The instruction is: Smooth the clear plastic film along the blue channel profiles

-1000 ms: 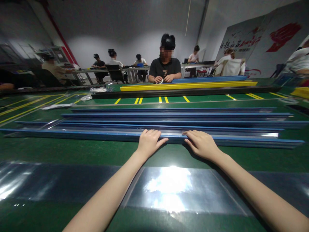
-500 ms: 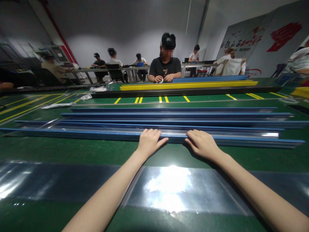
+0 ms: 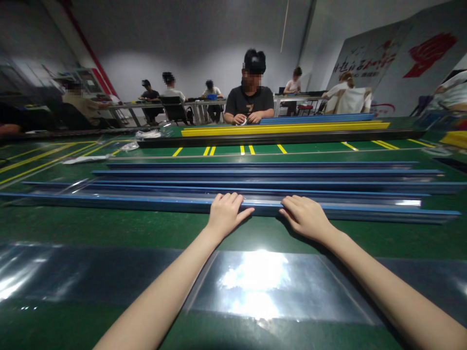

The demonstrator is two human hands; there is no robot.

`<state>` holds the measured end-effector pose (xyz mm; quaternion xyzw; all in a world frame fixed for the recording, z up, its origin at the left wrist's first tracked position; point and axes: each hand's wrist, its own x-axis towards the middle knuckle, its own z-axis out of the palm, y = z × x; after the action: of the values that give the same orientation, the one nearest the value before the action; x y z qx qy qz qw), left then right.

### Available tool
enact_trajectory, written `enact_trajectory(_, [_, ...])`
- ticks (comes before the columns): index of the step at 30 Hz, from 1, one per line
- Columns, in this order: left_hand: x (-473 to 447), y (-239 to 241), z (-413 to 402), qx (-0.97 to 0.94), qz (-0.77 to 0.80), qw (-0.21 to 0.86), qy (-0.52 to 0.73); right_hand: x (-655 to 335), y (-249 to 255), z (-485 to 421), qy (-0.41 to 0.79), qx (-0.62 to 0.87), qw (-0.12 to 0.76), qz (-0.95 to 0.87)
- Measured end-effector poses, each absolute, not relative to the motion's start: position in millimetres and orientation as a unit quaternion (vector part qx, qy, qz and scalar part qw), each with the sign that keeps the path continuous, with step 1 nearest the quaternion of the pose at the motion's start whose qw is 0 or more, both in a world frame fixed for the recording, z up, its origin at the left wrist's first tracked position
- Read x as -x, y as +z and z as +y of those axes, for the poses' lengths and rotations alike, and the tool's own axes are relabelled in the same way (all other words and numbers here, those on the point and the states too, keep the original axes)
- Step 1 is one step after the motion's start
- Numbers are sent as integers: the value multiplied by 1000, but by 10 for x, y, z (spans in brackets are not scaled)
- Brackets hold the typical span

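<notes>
Across the green table lie several long blue channel-shaped strips, roughly parallel. My left hand is closed over the front edge of the nearest blue strip, fingers behind the edge and thumb on the near side, pointing right. A short gap to the right, my right hand grips the same edge, with its fingers bent over it. Both fingertips are partly hidden behind the edge. Under my forearms, a wide clear plastic sheet lies flat and reflects the overhead light.
Beyond the blue strips lie a black strip and a yellow strip. Across the green table sits a person in a dark shirt, hands at another blue strip. Crumpled plastic lies at the back left.
</notes>
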<state>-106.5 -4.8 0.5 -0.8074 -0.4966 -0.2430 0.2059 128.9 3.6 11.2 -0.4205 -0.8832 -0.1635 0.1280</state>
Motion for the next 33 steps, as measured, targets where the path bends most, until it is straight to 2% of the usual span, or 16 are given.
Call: enact_trajectory(33, [1065,-2,-42,795,-498,225,-263,-1294,98,44,-177,412,134,-884])
